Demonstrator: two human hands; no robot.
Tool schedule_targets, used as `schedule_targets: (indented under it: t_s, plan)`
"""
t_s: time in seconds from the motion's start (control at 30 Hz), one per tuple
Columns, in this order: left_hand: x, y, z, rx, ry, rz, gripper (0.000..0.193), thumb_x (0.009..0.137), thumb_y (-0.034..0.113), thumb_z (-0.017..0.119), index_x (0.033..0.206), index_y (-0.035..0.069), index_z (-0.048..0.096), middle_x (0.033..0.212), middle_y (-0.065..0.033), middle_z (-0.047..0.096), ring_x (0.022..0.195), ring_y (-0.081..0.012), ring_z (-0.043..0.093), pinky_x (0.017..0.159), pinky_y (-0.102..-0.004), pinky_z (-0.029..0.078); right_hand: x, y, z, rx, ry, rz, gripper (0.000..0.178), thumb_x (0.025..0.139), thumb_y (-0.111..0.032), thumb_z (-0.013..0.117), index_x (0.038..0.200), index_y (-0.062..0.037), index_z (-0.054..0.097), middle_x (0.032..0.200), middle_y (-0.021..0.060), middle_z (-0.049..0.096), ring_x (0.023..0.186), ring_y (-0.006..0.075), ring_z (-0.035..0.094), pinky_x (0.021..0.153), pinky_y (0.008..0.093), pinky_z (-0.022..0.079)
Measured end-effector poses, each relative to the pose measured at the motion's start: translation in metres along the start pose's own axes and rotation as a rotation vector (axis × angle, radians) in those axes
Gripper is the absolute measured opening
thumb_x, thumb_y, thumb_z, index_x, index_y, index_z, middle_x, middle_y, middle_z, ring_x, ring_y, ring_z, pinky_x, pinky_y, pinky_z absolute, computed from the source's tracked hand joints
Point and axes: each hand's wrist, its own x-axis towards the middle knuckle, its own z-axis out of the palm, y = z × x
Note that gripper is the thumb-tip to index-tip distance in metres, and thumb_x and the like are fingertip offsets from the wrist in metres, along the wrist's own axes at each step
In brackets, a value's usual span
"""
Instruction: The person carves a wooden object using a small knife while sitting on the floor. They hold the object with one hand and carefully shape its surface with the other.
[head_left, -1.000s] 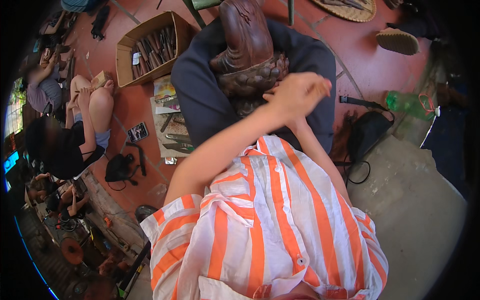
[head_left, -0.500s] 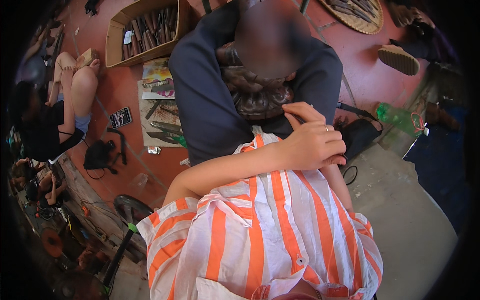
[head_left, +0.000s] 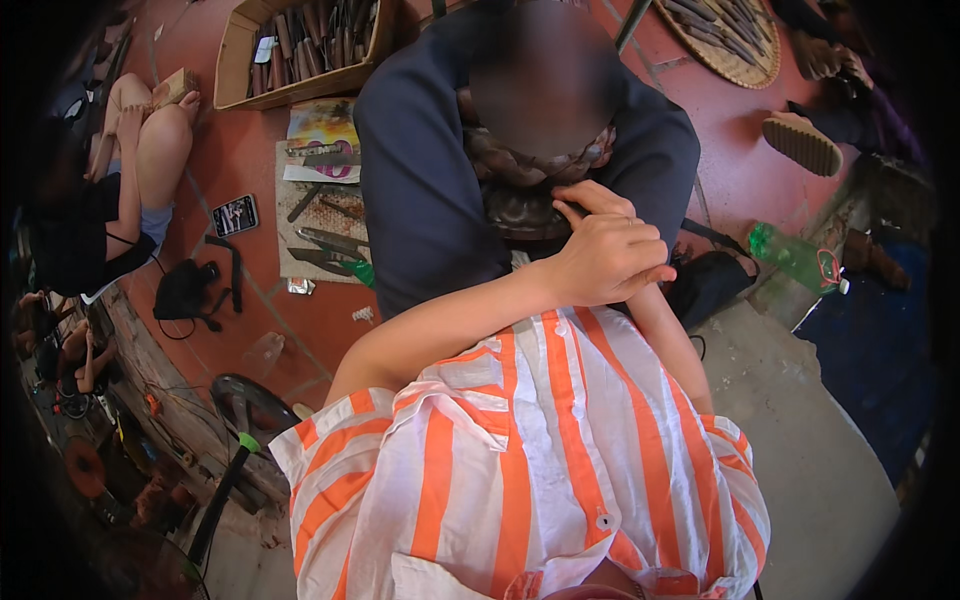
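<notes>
Between two legs in dark-blue cloth [head_left: 420,200] stands a dark brown carved wooden figure [head_left: 530,212]. Its base has petal-like shapes, and a blurred patch hides its upper part. My left hand [head_left: 608,262] reaches across my body, its fingers curled over my right hand, which lies mostly hidden behind it. The thumb and forefinger of my right hand [head_left: 595,198] show above, drawn together close to the right edge of the carved base. Whether they touch the wood, or hold a small thing, I cannot make out.
A cardboard box [head_left: 398,75] of wood-handled tools is at the upper left. Below it, a mat [head_left: 292,225] carries blades. A phone [head_left: 235,215] and black bag [head_left: 185,293] lie on red tiles. A round tray [head_left: 768,75], green bottle [head_left: 795,258] and people surround me.
Both hands have moved up and slightly left, nearer the carved base, still overlapping. The surroundings have shifted a little in view.
</notes>
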Motion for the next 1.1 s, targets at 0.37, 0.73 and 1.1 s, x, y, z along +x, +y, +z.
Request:
schedule_targets:
  t_s: [0.37,0.73,1.1]
  plan:
    - [0.004,-0.005,0.002,0.031,0.021,0.044,0.037,0.083,0.035,0.063,0.065,0.005,0.049,0.064,-0.0094,0.047,0.063,-0.0294,0.055,0.065,-0.0389,0.043,-0.001,0.004,0.001,-0.029,-0.001,0.047,0.019,0.075,-0.002,0.072,0.093,0.0019,0.067,0.091,0.012,0.067,0.082,0.0242,0.065,0.072,0.0301,0.051]
    - [0.007,-0.008,0.009,0.066,-0.02,0.053,0.038,0.081,0.037,0.061,0.063,0.007,0.048,0.063,-0.0094,0.047,0.066,-0.0295,0.056,0.066,-0.0402,0.044,-0.005,0.006,-0.003,0.012,0.002,0.066,0.025,0.075,-0.005,0.072,0.099,-0.0002,0.066,0.095,0.0115,0.067,0.09,0.0261,0.064,0.08,0.0323,0.051]
    - [0.006,-0.01,0.005,0.063,-0.04,0.038,0.037,0.077,0.037,0.064,0.063,0.006,0.048,0.064,-0.0096,0.049,0.06,-0.0313,0.055,0.063,-0.0405,0.044,-0.012,0.021,0.006,0.184,-0.02,0.084,0.027,0.08,-0.014,0.068,0.104,-0.0023,0.065,0.102,0.0114,0.065,0.098,0.0255,0.061,0.087,0.0333,0.048]
